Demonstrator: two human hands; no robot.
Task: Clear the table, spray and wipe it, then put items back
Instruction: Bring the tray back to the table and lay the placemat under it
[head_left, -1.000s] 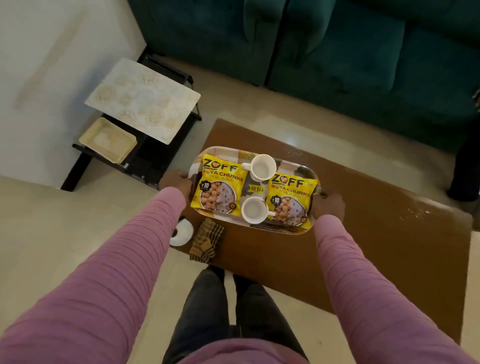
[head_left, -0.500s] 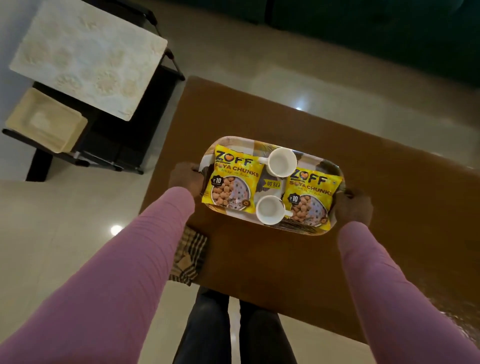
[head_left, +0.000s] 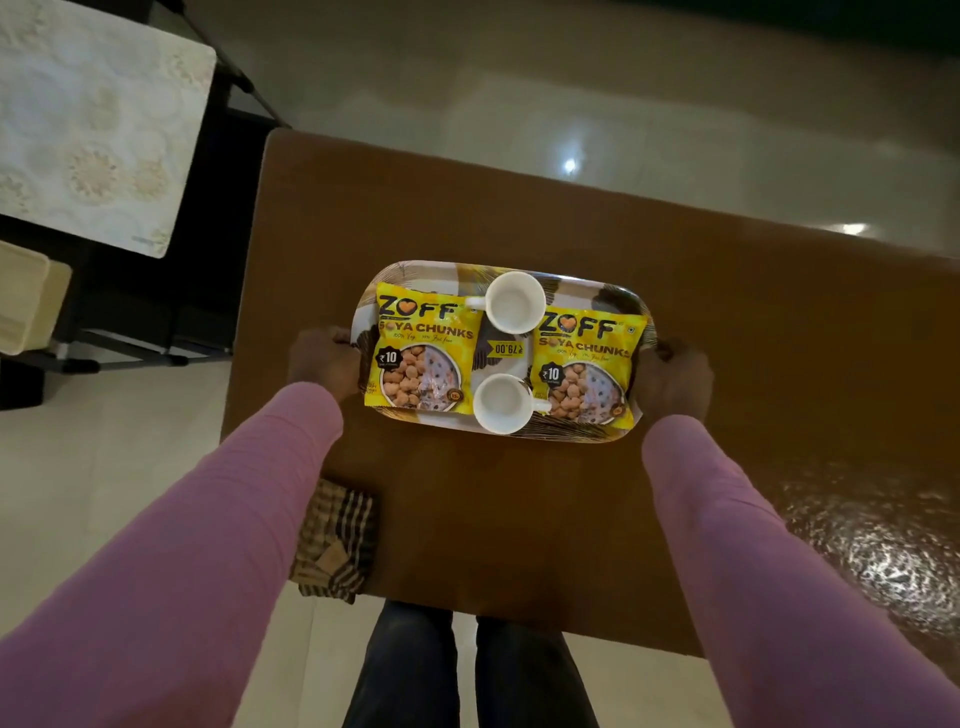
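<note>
Brown table (head_left: 519, 530) | 1 patterned tray (head_left: 431, 268) over left half, contact with top not discernible | 2 yellow packets (head_left: 423, 358) (head_left: 589, 371), 2 white cups (head_left: 514, 301) (head_left: 503, 402) carried on tray | tray ends gripped by left hand (head_left: 324, 361), right hand (head_left: 675, 374) | 1 checked cloth (head_left: 337, 540) part-hidden by sleeve

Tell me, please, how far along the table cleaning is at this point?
Done, apparently: the table shows a wet sheen at its right end, and the checked cloth lies at its near-left corner. In hand: left hand and right hand grip the tray of packets and cups over the table. Left: setting it down and letting go.
</note>
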